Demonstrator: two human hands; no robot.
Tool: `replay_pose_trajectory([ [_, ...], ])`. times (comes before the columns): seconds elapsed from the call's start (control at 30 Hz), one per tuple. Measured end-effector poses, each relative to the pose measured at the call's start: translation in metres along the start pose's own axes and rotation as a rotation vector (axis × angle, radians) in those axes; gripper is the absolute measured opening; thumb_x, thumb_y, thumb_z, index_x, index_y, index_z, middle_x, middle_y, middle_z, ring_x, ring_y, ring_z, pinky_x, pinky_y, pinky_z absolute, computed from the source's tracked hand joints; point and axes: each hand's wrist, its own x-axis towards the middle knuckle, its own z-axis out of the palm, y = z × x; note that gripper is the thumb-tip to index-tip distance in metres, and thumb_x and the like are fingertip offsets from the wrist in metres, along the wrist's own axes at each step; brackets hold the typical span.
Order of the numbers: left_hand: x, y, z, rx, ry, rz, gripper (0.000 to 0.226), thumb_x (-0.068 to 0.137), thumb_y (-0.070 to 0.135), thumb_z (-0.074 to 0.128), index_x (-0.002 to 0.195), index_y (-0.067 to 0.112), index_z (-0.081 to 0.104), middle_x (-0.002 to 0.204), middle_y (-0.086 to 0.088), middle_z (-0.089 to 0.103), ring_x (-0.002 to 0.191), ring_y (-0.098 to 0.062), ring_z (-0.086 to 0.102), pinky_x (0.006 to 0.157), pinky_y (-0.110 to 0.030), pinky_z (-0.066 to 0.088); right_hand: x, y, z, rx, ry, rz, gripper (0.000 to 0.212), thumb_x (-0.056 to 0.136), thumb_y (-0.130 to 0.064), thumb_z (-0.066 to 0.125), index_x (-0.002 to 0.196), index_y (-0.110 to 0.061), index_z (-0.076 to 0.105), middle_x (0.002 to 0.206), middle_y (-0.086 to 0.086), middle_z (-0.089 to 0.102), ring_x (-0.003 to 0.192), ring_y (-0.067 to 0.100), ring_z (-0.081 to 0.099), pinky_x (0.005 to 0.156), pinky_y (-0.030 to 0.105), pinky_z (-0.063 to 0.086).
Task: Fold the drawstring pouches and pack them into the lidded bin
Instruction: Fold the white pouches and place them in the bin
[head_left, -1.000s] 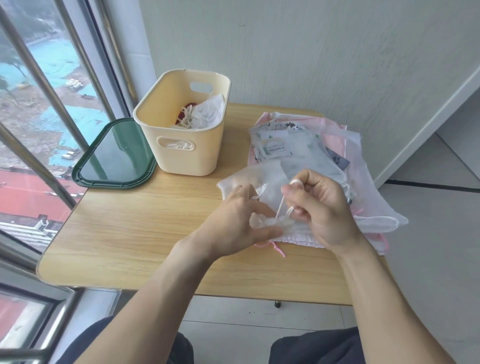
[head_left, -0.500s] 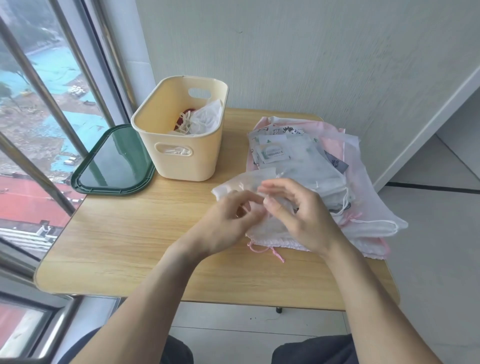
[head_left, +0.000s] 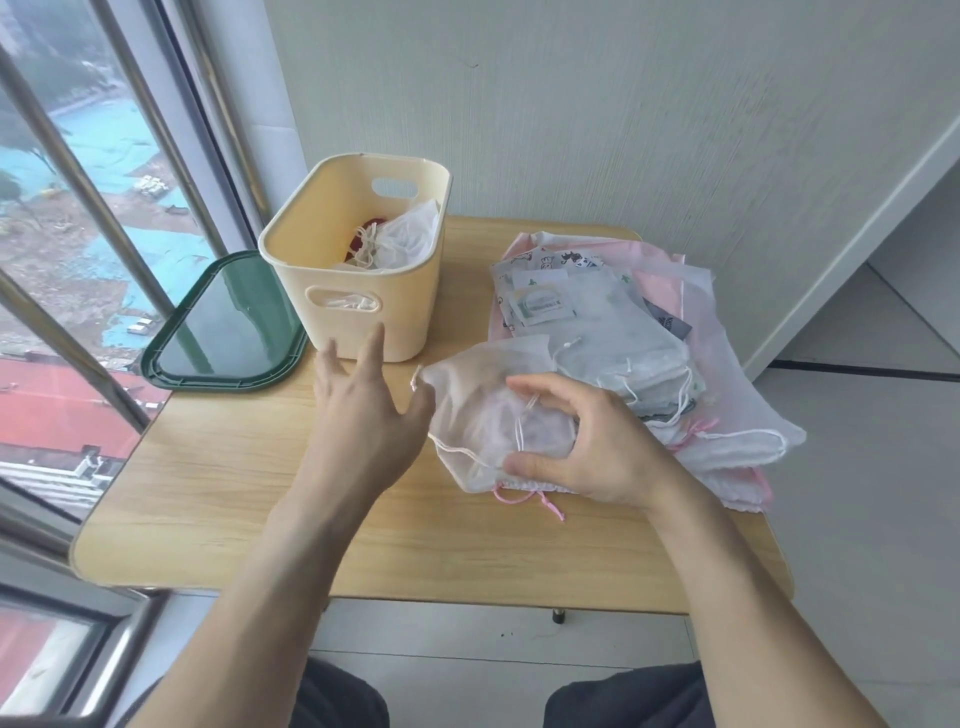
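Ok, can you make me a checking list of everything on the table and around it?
Surface: wooden table, bare at the front.
Job's things: sheer white pouch under the right hand; pouch pile behind it; cream bin holding packed pouches; green lid lying beside the bin.
Clutter: nothing seen.
Grippers: left hand open, fingers spread; right hand grips the pouch.
Cables: only drawstrings.
Surroundings: window bars left, wall behind.
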Motion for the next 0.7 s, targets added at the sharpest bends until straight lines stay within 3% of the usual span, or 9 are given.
replay_pose_trajectory([
  [0.07,-0.013,0.008,0.001,-0.048,0.087,0.085,0.029,0.094,0.038,0.057,0.115,0.02,0.062,0.114,-0.001,0.058,0.107,-0.023,0.057,0.084,-0.032,0.043,0.001,0.001,0.001,0.021,0.009,0.005,0.074,0.072,-0.037,0.09,0.137,-0.032,0.056,0.132,-0.023,0.059,0.122,-0.013,0.051,0.097,0.002,0.037],
  [0.13,-0.021,0.015,0.004,-0.071,-0.074,0.09,0.035,0.093,0.046,0.054,0.081,0.015,0.064,0.071,0.006,0.059,0.073,-0.02,0.058,0.06,-0.029,0.038,0.002,0.002,0.003,0.055,0.05,0.003,0.064,0.078,-0.037,0.086,0.135,-0.03,0.058,0.13,-0.02,0.062,0.121,-0.013,0.053,0.096,0.003,0.038],
  [0.17,-0.024,0.018,0.006,-0.024,-0.199,0.096,0.04,0.092,0.052,0.053,0.077,0.016,0.064,0.067,0.008,0.058,0.068,-0.016,0.057,0.057,-0.026,0.037,0.003,0.002,0.004,0.068,0.074,0.002,0.059,0.08,-0.035,0.084,0.133,-0.029,0.059,0.129,-0.019,0.063,0.12,-0.012,0.055,0.095,0.003,0.039],
  [0.23,-0.027,0.015,0.013,0.078,-0.315,0.161,0.037,0.086,0.059,0.058,0.09,0.023,0.064,0.085,0.011,0.058,0.078,-0.006,0.056,0.062,-0.021,0.037,0.004,0.002,0.006,0.082,0.114,-0.003,0.052,0.083,-0.032,0.082,0.129,-0.027,0.06,0.127,-0.019,0.064,0.117,-0.011,0.058,0.094,0.005,0.041],
  [0.37,-0.023,0.005,0.03,0.078,-0.246,0.231,0.037,0.084,0.05,0.07,0.11,0.024,0.063,0.103,0.005,0.05,0.098,-0.013,0.051,0.076,-0.021,0.032,0.007,0.003,0.01,0.09,0.146,-0.017,0.044,0.085,-0.03,0.08,0.124,-0.028,0.06,0.128,-0.019,0.063,0.115,-0.008,0.06,0.094,0.009,0.045],
  [0.47,-0.017,0.005,0.034,-0.001,-0.182,0.27,0.024,0.086,0.039,0.071,0.1,0.02,0.07,0.09,0.006,0.058,0.082,-0.011,0.052,0.064,-0.017,0.032,0.007,0.005,0.011,0.159,0.203,-0.042,0.034,0.092,-0.024,0.072,0.122,-0.023,0.055,0.13,-0.011,0.059,0.113,-0.004,0.062,0.093,0.013,0.048],
  [0.57,-0.014,0.004,0.033,-0.021,-0.193,0.287,0.018,0.086,0.037,0.07,0.094,0.022,0.073,0.081,0.007,0.064,0.067,-0.009,0.054,0.062,-0.025,0.038,0.005,0.005,0.009,0.22,0.441,-0.059,0.024,0.1,-0.01,0.057,0.121,-0.016,0.046,0.128,0.0,0.056,0.112,0.003,0.063,0.086,0.018,0.054],
  [0.63,-0.013,0.003,0.031,-0.009,-0.236,0.306,0.02,0.088,0.038,0.07,0.103,0.025,0.072,0.082,0.008,0.065,0.065,-0.007,0.054,0.063,-0.027,0.041,0.002,0.002,0.005,0.205,0.635,-0.085,0.02,0.099,-0.004,0.055,0.114,-0.014,0.046,0.121,0.003,0.056,0.107,0.01,0.065,0.081,0.024,0.057],
  [0.7,-0.013,0.002,0.031,-0.005,-0.285,0.328,0.035,0.09,0.034,0.069,0.125,0.029,0.064,0.082,0.007,0.065,0.065,-0.003,0.053,0.062,-0.018,0.04,-0.002,0.0,-0.001,0.188,0.699,-0.085,0.016,0.095,-0.006,0.059,0.108,-0.012,0.051,0.111,0.001,0.059,0.1,0.014,0.066,0.078,0.031,0.059],
])
